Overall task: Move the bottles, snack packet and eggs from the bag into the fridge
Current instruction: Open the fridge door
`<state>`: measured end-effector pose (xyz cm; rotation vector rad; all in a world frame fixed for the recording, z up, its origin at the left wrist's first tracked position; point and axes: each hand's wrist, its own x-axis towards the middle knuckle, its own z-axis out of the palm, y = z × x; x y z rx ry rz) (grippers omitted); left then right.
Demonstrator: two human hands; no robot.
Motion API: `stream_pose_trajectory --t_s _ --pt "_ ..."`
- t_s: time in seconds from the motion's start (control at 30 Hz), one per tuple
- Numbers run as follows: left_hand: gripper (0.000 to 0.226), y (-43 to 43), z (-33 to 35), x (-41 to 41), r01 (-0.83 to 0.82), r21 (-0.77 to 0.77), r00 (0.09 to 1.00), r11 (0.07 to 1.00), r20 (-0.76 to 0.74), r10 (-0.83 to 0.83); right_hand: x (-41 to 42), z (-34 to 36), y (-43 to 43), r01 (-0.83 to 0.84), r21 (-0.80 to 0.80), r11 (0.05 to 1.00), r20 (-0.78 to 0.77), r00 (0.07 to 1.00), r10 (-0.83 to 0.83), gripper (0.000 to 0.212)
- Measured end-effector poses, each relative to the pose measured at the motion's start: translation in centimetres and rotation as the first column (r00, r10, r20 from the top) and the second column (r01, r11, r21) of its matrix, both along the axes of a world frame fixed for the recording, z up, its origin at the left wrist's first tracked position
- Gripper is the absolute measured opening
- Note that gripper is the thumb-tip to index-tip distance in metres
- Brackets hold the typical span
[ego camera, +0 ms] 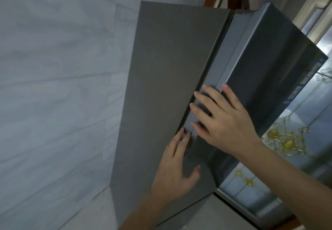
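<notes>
Pressing fridge door [269, 71], two hands: left hand [177, 166], right hand [224, 121]

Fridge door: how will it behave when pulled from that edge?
The fridge door looks rigid, so it likely swings as one piece. Its glossy front may be slippery; both the left hand and right hand work the seam, suggesting the seal resists.

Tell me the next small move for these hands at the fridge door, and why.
Probably pull the door edge outward. Both hands are already on it: the right hand lies flat with fingers spread across the edge, the left hand has its fingertips at the seam beside the fridge's grey side panel. The door looks shut or barely cracked, and no groceries are in view.
</notes>
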<state>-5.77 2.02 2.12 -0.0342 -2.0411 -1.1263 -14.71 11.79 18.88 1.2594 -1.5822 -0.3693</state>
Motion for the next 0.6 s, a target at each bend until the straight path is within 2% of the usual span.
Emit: stream_pose_trajectory --t_s 0.1,0.27,0.4,0.6 --pt "0.087 -0.1 0.8 -0.9 0.013 0.064 1.0 0.998 0.011 -0.014 -0.1 -0.5 -0.5 0.019 -0.027 0.999 0.001 1.0 -0.019 0.039" --pt "0.082 0.3 1.0 -2.3 -0.062 0.233 0.998 0.971 -0.013 0.067 -0.4 -0.4 -0.8 -0.025 -0.035 0.999 -0.022 0.999 0.024 0.035" --pt "0.073 0.5 1.8 -2.3 -0.096 0.277 0.994 0.956 -0.023 0.106 -0.4 -0.4 -0.8 -0.035 -0.016 0.999 -0.043 0.998 0.035 0.035" --pt "0.073 0.3 2.2 -1.8 -0.092 0.254 0.995 0.963 -0.001 0.095 -0.1 0.0 -0.3 0.002 0.025 1.0 -0.044 0.999 0.0 0.038"
